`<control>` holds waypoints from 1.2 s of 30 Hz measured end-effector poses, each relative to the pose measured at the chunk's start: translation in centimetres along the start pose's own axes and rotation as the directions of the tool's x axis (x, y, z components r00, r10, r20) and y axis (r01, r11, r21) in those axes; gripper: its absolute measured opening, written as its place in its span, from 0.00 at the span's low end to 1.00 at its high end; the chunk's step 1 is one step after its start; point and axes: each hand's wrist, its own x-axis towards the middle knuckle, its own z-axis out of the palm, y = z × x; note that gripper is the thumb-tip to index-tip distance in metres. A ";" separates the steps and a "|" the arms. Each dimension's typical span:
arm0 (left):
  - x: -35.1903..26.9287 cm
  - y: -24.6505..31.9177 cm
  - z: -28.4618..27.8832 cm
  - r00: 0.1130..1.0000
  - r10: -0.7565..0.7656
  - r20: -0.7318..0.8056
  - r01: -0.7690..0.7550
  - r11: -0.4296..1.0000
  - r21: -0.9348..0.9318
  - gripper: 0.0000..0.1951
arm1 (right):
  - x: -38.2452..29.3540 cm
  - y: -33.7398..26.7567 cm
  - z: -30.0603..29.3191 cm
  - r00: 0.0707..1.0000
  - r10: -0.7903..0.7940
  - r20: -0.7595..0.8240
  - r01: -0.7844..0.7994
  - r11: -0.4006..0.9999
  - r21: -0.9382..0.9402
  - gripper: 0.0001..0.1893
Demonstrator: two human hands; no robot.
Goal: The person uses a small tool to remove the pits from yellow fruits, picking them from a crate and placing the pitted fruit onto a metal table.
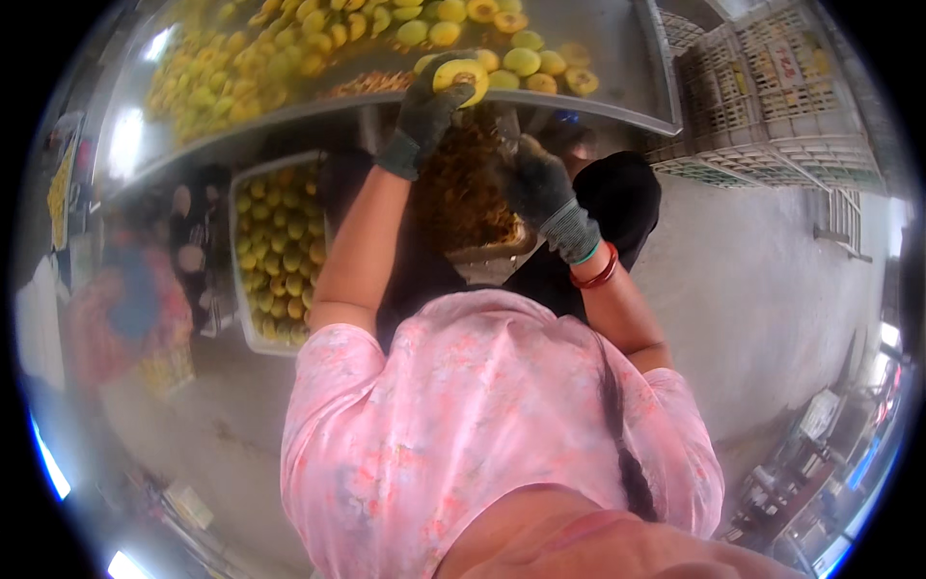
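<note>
My left hand [427,108], in a dark knit glove, holds a halved yellow-green fruit [461,78] with its cut face and brown centre towards the camera. Just right of it and lower, my gloved right hand [535,174] is closed around a small tool [508,130], blurred, perhaps a knife; its exact kind I cannot tell. Whole and halved fruits [522,62] lie on the metal table [615,112] beyond my hands. Beneath them, between my knees, a container [492,252] holds brown scraps or pits.
A white crate [242,289] of whole fruits stands on the floor at left. Stacked plastic crates [781,94] stand at right. Small brown pieces [369,83] lie by the table's near edge. Another person [134,304] is at far left, blurred.
</note>
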 end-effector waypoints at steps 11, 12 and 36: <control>-7.8 1.5 2.3 0.929 0.369 -0.034 -0.370 0.928 -0.033 0.18 | -0.6 -6.2 0.5 0.908 -0.366 0.202 0.416 0.845 -0.337 0.09; -7.9 1.3 2.5 0.886 0.463 -0.026 -0.453 0.876 0.166 0.19 | -0.9 -5.9 0.9 0.908 -0.367 0.201 0.416 0.844 -0.340 0.09; -10.1 5.6 3.2 0.788 0.615 0.026 -0.516 0.637 0.572 0.21 | -1.0 -8.0 0.4 0.977 -0.196 -0.083 0.198 0.980 0.008 0.11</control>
